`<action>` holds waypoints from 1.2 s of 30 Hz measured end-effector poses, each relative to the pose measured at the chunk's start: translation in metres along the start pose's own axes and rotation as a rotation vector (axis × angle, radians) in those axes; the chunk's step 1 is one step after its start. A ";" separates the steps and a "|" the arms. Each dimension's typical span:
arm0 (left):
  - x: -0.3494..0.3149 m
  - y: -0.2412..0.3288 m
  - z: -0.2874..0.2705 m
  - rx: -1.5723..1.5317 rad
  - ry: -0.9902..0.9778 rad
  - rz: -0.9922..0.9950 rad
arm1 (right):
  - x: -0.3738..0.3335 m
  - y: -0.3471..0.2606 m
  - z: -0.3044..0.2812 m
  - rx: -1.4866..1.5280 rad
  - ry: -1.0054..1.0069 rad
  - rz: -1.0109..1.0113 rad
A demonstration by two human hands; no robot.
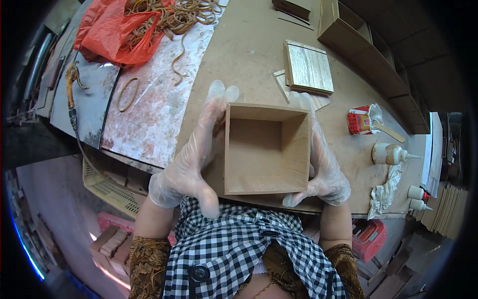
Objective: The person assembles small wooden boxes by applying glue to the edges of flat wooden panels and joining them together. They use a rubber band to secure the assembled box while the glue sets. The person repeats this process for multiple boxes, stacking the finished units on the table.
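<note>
An open-topped, square wooden box (269, 194) is in front of me at the table's near edge, its plain inside facing up. My left hand (191, 162), in a clear plastic glove, is beside the box's left wall. Its fingers stretch past the far left corner and its thumb is spread away from the box, with a gap at the palm. My right hand (323, 167), gloved alike, lies along the right wall. Its thumb is at the near right corner, so it grips that side. Part of its fingers is hidden behind the wall.
Wooden panels (307, 67) lie stacked beyond the box. To the right are a red carton (359, 121) with a flat stick, a glue bottle (391, 154) and a crumpled cloth (384, 193). Wooden frames (368, 47) line the far right. Rubber bands (186, 17) spill from a red bag (112, 37).
</note>
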State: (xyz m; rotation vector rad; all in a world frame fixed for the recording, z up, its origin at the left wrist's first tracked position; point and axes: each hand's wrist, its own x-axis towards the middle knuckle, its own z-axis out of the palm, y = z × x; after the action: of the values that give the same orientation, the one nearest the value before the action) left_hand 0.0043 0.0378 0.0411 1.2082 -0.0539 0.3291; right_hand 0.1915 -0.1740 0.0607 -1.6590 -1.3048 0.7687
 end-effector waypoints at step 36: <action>0.013 0.012 0.026 0.280 0.332 -0.050 | 0.011 0.006 0.009 0.168 0.084 -0.079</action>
State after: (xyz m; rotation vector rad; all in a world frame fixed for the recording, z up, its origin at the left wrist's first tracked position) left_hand 0.0165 0.0202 0.0645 1.4139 0.3193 0.5015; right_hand 0.1890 -0.1619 0.0520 -1.4816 -1.2060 0.7333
